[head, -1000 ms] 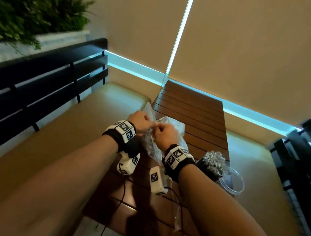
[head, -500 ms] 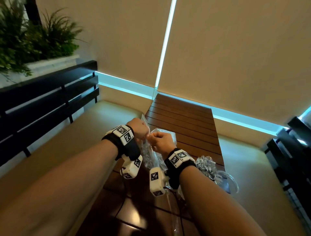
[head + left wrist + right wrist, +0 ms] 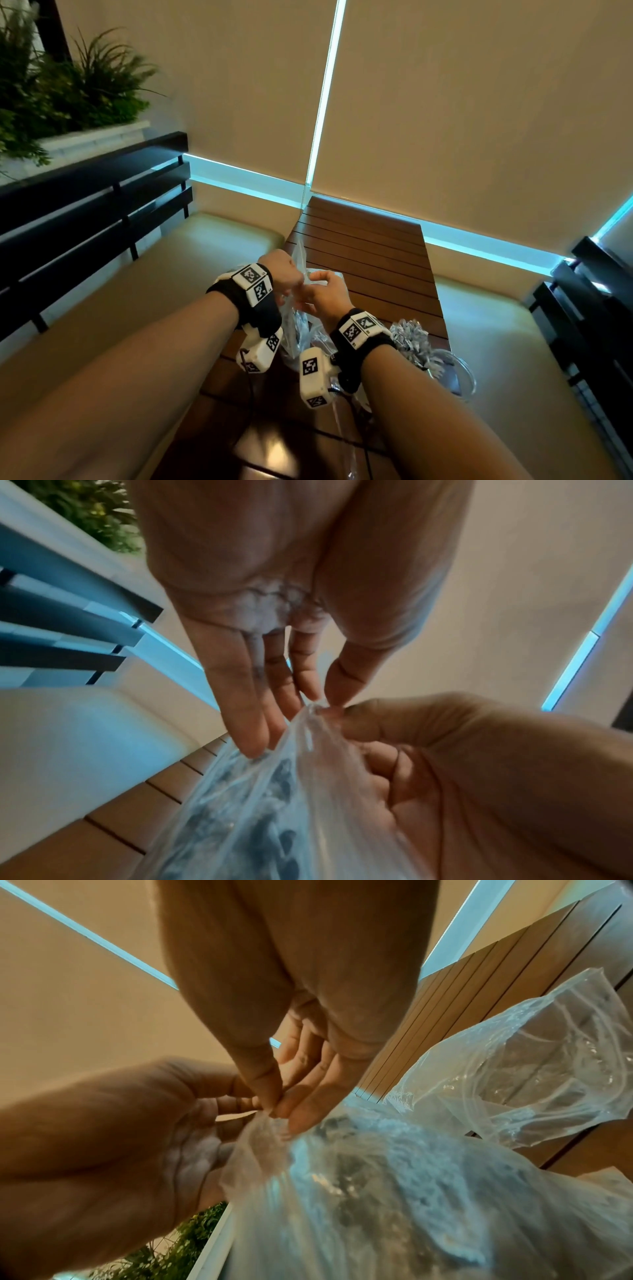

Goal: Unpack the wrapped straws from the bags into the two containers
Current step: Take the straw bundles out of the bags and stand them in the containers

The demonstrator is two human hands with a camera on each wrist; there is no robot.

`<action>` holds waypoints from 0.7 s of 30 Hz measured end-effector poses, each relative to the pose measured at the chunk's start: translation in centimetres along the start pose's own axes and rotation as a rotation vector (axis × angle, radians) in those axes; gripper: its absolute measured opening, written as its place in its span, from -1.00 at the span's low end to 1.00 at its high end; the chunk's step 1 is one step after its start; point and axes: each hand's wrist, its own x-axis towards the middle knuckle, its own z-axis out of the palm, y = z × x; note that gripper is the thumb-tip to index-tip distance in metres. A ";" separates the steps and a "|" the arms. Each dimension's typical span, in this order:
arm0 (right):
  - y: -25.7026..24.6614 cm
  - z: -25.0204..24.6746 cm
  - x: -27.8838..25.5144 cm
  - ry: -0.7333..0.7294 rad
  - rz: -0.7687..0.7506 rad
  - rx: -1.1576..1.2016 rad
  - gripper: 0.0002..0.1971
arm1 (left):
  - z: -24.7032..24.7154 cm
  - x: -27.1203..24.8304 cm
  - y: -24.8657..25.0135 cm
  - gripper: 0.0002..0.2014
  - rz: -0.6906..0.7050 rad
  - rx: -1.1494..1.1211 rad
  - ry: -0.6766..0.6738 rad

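Both hands are pinching the top of a clear bag [image 3: 297, 325] above the wooden table [image 3: 370, 260].

The left hand [image 3: 282, 274] and right hand [image 3: 322, 291] are each gripping the gathered plastic with thumb and fingertips. The wrapped straws [image 3: 359, 1172] inside are looking blurred. A container [image 3: 459, 373] is partly hiding behind the right wrist, and a second empty-looking bag [image 3: 534, 1053] is lying beside.

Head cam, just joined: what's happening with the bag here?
A person is working a clear plastic bag of wrapped straws open over the slatted wooden table. The left hand and right hand both pinch its gathered top, close together. It isn't open yet. A second, crumpled clear bag lies on the table behind. By the right wrist a clear container already holds a bunch of silvery wrapped straws.
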 end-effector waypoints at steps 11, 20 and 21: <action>0.8 -0.6 0.3 0.057 0.016 0.191 -0.74 | 0.6 0.6 0.5 -0.83 0.061 0.078 -0.037; 0.8 -1.5 0.2 0.041 0.019 0.249 -0.58 | 0.5 0.7 -0.1 -0.79 0.025 -0.106 -0.079; 0.8 -1.5 0.1 0.029 0.016 0.252 -0.56 | 0.5 0.6 -0.2 -0.77 0.032 -0.095 -0.074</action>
